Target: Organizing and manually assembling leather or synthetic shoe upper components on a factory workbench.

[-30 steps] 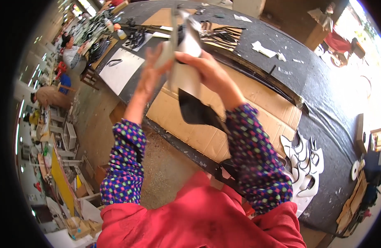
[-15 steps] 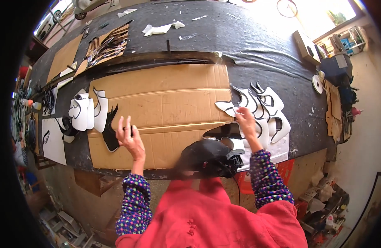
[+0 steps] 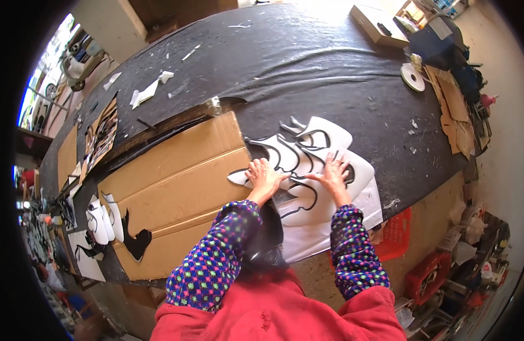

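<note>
My left hand [image 3: 264,181] rests on the left side of a pile of white curved pieces with black edging [image 3: 307,200]. Its thumb reaches out to the right and its fingers spread over the pieces. My right hand [image 3: 333,175] lies spread on the pile's right part, thumb toward the left hand. A pointed white tip [image 3: 237,177] sticks out left of my left hand, over the cardboard's edge. Under the pile lies a white sheet [image 3: 307,243]. Below my left hand a dark, smooth object [image 3: 269,227] is partly covered by my sleeve.
A big brown cardboard sheet [image 3: 177,196] covers the table's left part. On it lie a black cut piece [image 3: 138,243] and several white pieces [image 3: 98,223]. A long bar [image 3: 171,128] runs behind it. A white roll [image 3: 412,77] lies far right; a red basket [image 3: 395,236] stands below the table edge.
My view has turned to the right. My left hand has gone from above the cardboard to the white pile. My right hand has come down spread on the pieces.
</note>
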